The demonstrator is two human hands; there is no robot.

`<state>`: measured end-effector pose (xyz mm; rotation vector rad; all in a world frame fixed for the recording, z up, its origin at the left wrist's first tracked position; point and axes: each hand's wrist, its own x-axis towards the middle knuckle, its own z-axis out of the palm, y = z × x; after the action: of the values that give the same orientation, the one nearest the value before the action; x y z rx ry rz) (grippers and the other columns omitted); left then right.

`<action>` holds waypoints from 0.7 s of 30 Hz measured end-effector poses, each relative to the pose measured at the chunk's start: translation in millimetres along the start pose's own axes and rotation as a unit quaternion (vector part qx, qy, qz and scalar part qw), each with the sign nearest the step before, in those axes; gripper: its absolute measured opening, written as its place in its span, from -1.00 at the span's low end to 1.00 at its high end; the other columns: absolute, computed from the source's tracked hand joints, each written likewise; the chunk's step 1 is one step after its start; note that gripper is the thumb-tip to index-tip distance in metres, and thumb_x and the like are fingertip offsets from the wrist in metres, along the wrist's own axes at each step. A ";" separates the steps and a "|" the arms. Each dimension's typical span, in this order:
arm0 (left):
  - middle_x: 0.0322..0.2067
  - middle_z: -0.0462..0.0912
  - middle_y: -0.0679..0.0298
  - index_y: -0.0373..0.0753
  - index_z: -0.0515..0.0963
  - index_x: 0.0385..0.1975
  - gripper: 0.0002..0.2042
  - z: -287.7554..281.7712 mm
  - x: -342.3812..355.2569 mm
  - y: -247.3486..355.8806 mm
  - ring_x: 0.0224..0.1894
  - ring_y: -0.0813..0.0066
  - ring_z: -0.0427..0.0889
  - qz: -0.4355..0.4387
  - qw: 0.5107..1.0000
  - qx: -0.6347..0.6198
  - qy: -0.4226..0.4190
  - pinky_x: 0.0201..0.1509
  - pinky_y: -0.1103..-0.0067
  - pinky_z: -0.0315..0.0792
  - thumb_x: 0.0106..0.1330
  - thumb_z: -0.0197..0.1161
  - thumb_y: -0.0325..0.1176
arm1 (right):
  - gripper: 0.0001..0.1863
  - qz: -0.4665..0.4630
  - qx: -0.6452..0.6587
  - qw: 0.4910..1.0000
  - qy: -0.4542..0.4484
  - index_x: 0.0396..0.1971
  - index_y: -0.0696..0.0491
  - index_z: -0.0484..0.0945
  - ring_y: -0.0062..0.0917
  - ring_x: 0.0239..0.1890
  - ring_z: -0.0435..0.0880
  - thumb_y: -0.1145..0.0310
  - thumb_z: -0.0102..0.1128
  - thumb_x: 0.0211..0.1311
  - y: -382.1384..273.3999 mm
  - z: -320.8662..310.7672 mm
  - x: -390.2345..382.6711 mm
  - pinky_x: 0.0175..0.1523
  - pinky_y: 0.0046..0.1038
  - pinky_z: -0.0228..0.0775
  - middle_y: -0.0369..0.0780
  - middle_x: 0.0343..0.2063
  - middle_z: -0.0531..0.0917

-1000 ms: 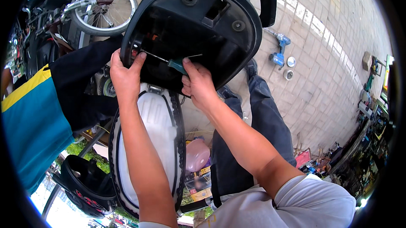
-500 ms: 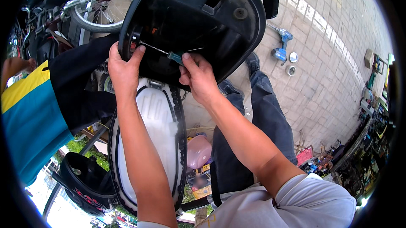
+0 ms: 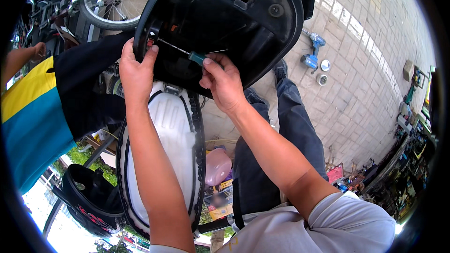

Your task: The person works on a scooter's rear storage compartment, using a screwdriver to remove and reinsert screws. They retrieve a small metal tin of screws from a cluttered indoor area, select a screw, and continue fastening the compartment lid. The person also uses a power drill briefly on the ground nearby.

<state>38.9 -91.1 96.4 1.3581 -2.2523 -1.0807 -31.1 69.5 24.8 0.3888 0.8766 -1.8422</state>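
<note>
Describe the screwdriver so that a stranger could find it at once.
Start from the large black plastic shell at top centre. Over its hollow, the person's right grip holds the screwdriver, shaft pointing left. Its green handle sets it apart from the black shell and the blue drill on the paving.

Outdoor repair workshop, blue power tool (image 3: 316, 42) on brick paving (image 3: 354, 112), spoked wheel (image 3: 117, 8), heaped clutter (image 3: 402, 159) alongside

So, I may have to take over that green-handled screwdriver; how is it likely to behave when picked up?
The screwdriver, pinched in the right hand, looks small, so it should feel light. Its weight probably sits toward the handle, which is much thicker than the shaft. That slim shaft looks straight and metallic, so it is likely stiff.
</note>
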 end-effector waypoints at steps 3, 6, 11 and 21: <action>-0.34 0.62 0.28 -0.35 0.50 -0.08 -0.72 -2.6 2.1 -3.5 -0.27 0.51 0.53 -0.011 1.000 -0.010 -0.017 -0.04 0.59 0.37 0.23 0.29 -0.44 | -0.67 0.006 0.005 1.000 0.003 -0.10 0.21 0.39 -0.69 -0.61 0.33 0.36 0.22 0.24 -3.2 -1.1 1.2 -0.45 -0.62 0.23 -0.33 -0.55 0.41; -0.35 0.61 0.29 -0.35 0.50 -0.07 -0.72 -4.1 2.0 -1.0 -0.29 0.52 0.52 -0.014 1.000 -0.007 -0.027 -0.05 0.59 0.37 0.24 0.27 -0.45 | -0.68 -0.058 -0.014 0.998 0.019 -0.12 0.21 0.40 -0.70 -0.64 0.30 0.35 0.21 0.25 3.5 3.8 0.8 -0.51 -0.63 0.19 -0.31 -0.55 0.42; -0.33 0.61 0.29 -0.35 0.50 -0.07 -0.73 -1.6 0.5 2.8 -0.28 0.53 0.51 -0.045 0.999 -0.001 -0.025 -0.04 0.59 0.37 0.24 0.26 -0.46 | -0.67 -0.012 0.017 1.000 0.016 -0.18 0.18 0.40 -0.72 -0.69 0.24 0.26 0.24 0.27 -0.3 1.9 2.3 -0.58 -0.63 0.10 -0.30 -0.56 0.42; -0.27 0.62 0.28 -0.35 0.49 -0.05 -0.74 -5.7 2.8 -7.0 -0.23 0.53 0.52 -0.012 0.999 -0.012 -0.039 -0.01 0.59 0.36 0.29 0.22 -0.45 | -0.71 0.023 0.050 0.993 0.108 -0.27 0.13 0.36 -0.69 -0.73 0.17 0.18 0.11 0.36 -10.3 25.6 -1.6 -0.55 -0.58 0.10 -0.26 -0.59 0.40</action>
<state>45.2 -97.9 94.8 1.3594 -2.2757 -1.1845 -36.5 54.4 47.3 0.6777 0.9141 -1.8289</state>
